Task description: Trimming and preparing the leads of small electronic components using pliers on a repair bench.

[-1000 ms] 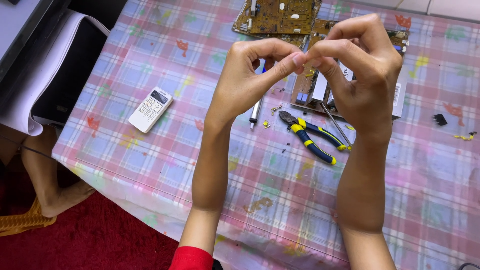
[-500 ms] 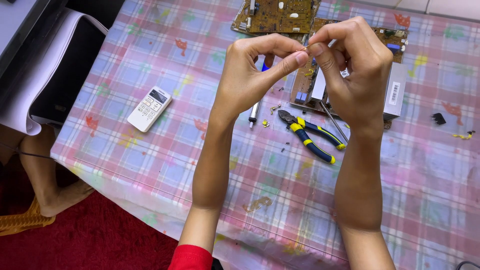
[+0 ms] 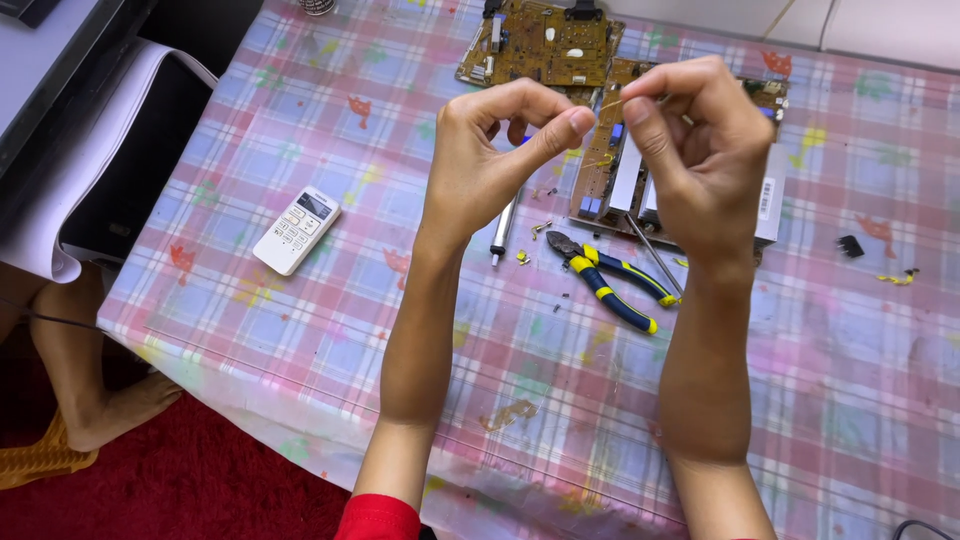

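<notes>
**Two hands raised over the bench, a thin wire pinched between them**

Two bare hands are held up above the table, forearms rising from the near edge. The left hand (image 3: 490, 150) is curled, thumb and forefinger pressed together at the tip. The right hand (image 3: 700, 140) is likewise curled, its thumb and forefinger nipped on a thin pale wire (image 3: 612, 100) that runs across the short gap between the two hands. Whether the left fingertips actually grip the wire's other end cannot be told; it is too fine to see there.

No containers are in view. Below the hands lie yellow-and-blue pliers (image 3: 605, 280), jaws towards the left, and just beside them a thin metal rod (image 3: 652, 252). A grey pen-like tool (image 3: 503, 225) lies under the left wrist. Two brown circuit boards (image 3: 540, 45) sit at the far edge, one with a metal housing (image 3: 770, 195). A white remote control (image 3: 296, 229) lies well apart to the left.

The table carries a pink and blue checked plastic cloth (image 3: 300, 320), littered with small yellow wire scraps (image 3: 522, 257). Red carpet (image 3: 200, 490) shows below.
</notes>
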